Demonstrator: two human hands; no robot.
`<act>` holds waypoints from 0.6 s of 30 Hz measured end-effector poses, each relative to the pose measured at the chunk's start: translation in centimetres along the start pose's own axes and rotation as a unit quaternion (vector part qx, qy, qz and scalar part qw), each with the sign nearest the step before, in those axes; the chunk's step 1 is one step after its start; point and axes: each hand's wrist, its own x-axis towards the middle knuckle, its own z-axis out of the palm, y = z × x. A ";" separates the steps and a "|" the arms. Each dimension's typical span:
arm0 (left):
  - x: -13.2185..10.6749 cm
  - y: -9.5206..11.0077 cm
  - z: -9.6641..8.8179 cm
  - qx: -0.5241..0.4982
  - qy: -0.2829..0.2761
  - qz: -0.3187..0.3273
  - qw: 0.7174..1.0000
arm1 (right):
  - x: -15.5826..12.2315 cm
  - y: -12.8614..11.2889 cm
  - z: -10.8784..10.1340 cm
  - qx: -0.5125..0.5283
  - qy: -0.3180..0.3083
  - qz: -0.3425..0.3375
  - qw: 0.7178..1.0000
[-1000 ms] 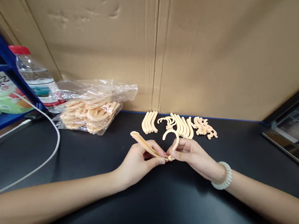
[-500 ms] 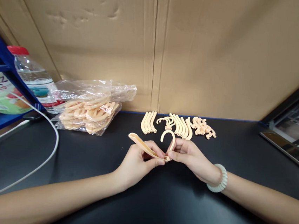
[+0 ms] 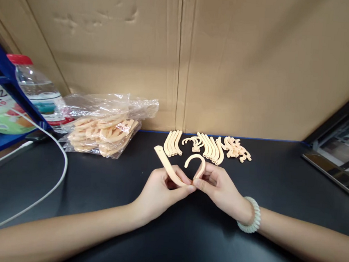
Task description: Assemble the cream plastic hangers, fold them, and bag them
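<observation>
Between thumb and fingers, my left hand (image 3: 162, 193) pinches a peach-coloured plastic hanger arm (image 3: 168, 166), its free end pointing up and to the left. My right hand (image 3: 221, 189), with a pale beaded bracelet at the wrist, is closed on a hanger hook (image 3: 196, 161) of the same colour, its curve opening to the left. The lower ends of the two pieces meet at my fingertips, which hide the joint; whether they are locked together I cannot tell.
Behind my hands lie a row of hanger arms (image 3: 173, 142), more arms (image 3: 211, 147) and a pile of small hook pieces (image 3: 237, 148). A clear bag (image 3: 106, 134) of parts, a red-capped bottle (image 3: 42, 89) and a white cable (image 3: 65, 166) are left; a phone-like slab (image 3: 336, 177) is right.
The hanger arm has turned in my left hand, so its broad flat face now shows and its free end stands steeper. The hook has tilted slightly leftward, and my fingertips have closed over the joint.
</observation>
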 end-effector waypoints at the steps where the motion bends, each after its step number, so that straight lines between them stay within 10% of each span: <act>1: 0.0 0.1 0.0 0.012 0.004 0.000 1.000 | 0.0 0.0 0.0 0.000 0.000 0.003 1.000; 12: 0.7 0.1 -0.3 -0.059 0.013 -0.013 0.998 | -0.2 -0.5 0.4 -0.002 0.001 -0.022 1.000; 18: 0.8 0.5 -0.7 -0.059 -0.002 -0.036 0.998 | 1.0 -0.3 -2.7 -0.234 0.052 -0.170 0.956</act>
